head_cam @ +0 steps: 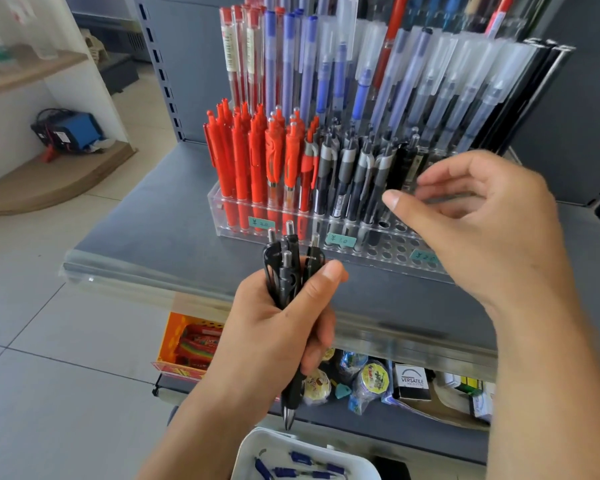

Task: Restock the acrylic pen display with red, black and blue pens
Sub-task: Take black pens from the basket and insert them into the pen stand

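- Hands: the left hand [284, 317] grips a bundle of black retractable click pens [288, 271] low in front of the shelf, fingers and thumb wrapped round the barrels; the right hand [478, 220] hangs loosely spread at the display's right part, fingertips near a black pen standing there, with nothing clearly pinched, though motion blur leaves contact uncertain.
- Key relation: the clear acrylic pen display with rows of round holes [378, 247] lies ahead and above the left hand, on the grey shelf [146, 216]. The bundle's long axis runs near upright, clickers up and tips down, matching the standing pens. Vacant holes show in the front rows, under and left of the right hand, which is the nearer hand to them.
- Contents: orange-red click pens [246, 157] fill the left section; grey-and-black click pens [347, 174] stand mid-row; tall capped blue and red pens [291, 57] occupy the rear tiers.
- Obstructions, as judged: the standing black pens crowd the vacant holes from behind, and the right hand itself covers part of them.
- Surroundings: a white tray holding blue pens [302, 462] sits below the hands; green price labels [340, 240] mark the display front; assorted small goods fill the lower shelf [361, 379].
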`<state>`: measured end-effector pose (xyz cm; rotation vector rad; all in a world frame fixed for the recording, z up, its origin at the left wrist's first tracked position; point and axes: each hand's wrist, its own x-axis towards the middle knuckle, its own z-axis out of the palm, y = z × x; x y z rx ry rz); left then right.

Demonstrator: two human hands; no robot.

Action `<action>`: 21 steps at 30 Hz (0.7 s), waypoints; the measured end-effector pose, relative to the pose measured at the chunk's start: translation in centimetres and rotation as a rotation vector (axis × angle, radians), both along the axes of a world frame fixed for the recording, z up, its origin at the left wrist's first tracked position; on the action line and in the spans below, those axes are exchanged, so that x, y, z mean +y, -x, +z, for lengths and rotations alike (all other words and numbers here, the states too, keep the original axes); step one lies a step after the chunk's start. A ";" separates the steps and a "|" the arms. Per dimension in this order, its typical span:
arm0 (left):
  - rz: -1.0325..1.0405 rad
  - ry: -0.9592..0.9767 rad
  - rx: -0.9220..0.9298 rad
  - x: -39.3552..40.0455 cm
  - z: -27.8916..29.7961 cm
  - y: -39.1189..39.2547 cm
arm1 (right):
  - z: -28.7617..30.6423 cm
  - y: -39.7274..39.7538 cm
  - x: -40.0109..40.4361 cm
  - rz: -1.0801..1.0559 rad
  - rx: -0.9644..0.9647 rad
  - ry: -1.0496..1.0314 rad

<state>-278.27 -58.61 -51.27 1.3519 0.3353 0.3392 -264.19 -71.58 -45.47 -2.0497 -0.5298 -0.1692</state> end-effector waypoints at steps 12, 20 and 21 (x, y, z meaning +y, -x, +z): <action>-0.257 -0.055 -0.034 -1.5 0.2 -0.3 | 1.9 2.7 -1.7 0.600 0.317 0.286; -0.272 -0.123 -0.035 -1.9 0.1 -0.3 | 1.7 1.1 -4.0 0.452 0.311 -0.139; -0.267 -0.119 -0.040 -2.0 0.1 -0.4 | 1.5 1.0 -4.0 0.454 0.331 -0.160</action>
